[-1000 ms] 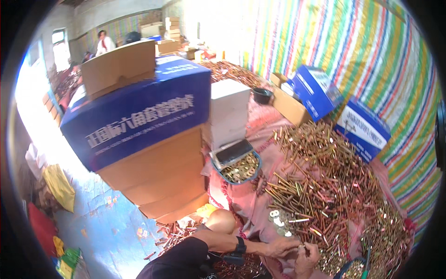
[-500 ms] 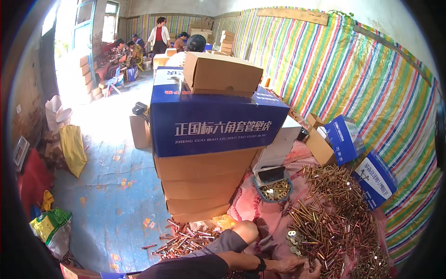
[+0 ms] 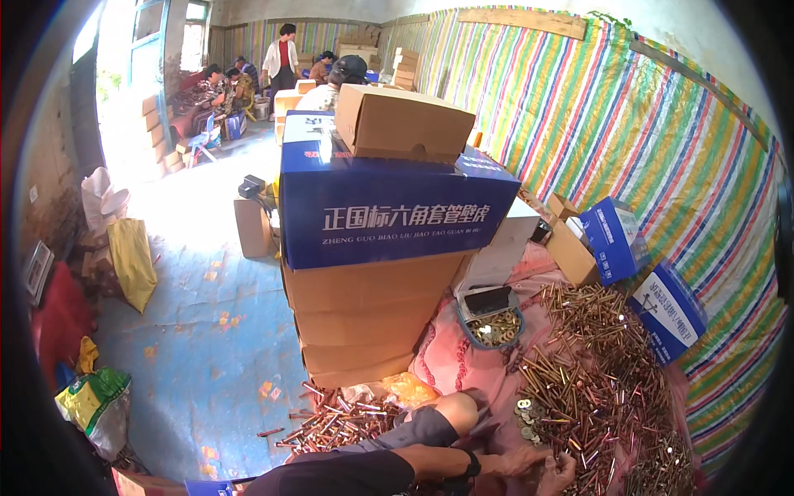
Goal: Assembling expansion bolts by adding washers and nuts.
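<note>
At the lower edge, my left hand [image 3: 523, 460], with a dark band on its wrist, reaches in beside the metal pile. My right hand [image 3: 557, 477] is close to it, and the fingertips of both nearly meet. Both sets of fingers look bent and pinched; whatever small thing they hold is too small to make out. Just beyond them lies a small heap of metal washers [image 3: 529, 430]. A large pile of bronze-coloured sleeve anchor bolts [image 3: 571, 380] spreads to the right on a pink cloth [image 3: 447, 347].
A tall carton stack [image 3: 372, 322] with a blue printed box [image 3: 397, 207] stands ahead. A plastic basin [image 3: 499, 331] holds washers, a dark phone-like slab on its rim. More bolts [image 3: 347, 422] lie left of my knee. Blue boxes [image 3: 612, 240] lean by the striped wall sheet. Several people sit farther back.
The view has shifted slightly, so the boxes appear a little further right and higher. My hands stay close together by the bolts, with slightly changed fingers.
</note>
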`<action>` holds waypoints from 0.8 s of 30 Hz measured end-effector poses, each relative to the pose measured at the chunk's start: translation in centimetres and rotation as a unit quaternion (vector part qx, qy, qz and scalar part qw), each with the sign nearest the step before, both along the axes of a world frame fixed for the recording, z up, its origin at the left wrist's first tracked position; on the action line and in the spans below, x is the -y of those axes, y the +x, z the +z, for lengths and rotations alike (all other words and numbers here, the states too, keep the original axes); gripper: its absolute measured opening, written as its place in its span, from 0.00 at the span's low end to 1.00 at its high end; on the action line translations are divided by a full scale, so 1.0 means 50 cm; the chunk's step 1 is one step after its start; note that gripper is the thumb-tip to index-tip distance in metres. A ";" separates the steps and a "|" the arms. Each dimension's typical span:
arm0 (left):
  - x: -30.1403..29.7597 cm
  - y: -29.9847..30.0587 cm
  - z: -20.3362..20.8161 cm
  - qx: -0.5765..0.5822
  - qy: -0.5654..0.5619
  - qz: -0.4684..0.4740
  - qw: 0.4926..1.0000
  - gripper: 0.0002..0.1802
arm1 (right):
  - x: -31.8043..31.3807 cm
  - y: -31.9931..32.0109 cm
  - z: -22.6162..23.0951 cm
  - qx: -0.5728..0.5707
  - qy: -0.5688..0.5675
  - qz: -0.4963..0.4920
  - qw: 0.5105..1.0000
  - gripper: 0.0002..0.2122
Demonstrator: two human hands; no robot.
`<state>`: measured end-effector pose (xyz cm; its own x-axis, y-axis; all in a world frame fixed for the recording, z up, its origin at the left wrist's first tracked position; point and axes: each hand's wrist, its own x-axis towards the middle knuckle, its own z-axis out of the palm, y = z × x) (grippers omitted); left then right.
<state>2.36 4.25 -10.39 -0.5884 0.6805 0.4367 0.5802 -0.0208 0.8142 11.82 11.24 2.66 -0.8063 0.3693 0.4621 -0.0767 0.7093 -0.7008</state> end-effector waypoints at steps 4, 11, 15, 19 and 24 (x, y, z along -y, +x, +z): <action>0.045 0.009 0.028 -0.052 -0.076 -0.022 0.996 0.47 | -0.003 0.003 0.005 0.002 0.052 -0.017 0.999 0.15; 0.124 -0.029 0.100 0.031 0.041 -0.058 0.997 0.32 | 0.048 -0.031 0.044 0.063 -0.083 -0.078 0.992 0.15; 0.116 -0.021 0.122 -0.028 0.045 0.011 0.999 0.30 | 0.036 -0.016 0.068 0.035 -0.026 -0.002 0.999 0.14; 0.129 -0.007 0.169 -0.040 0.026 -0.004 0.999 0.26 | 0.022 -0.001 0.050 0.021 0.006 -0.048 0.999 0.09; 0.139 0.002 0.171 -0.009 -0.015 -0.012 1.000 0.21 | 0.039 -0.003 0.069 -0.023 -0.030 -0.014 0.999 0.14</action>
<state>2.47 -2.71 -1.84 -0.5640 0.7076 0.4257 0.5937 -0.0109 0.8046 11.66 9.28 6.11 -0.7739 0.4200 0.4741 -0.0899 0.6681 -0.7386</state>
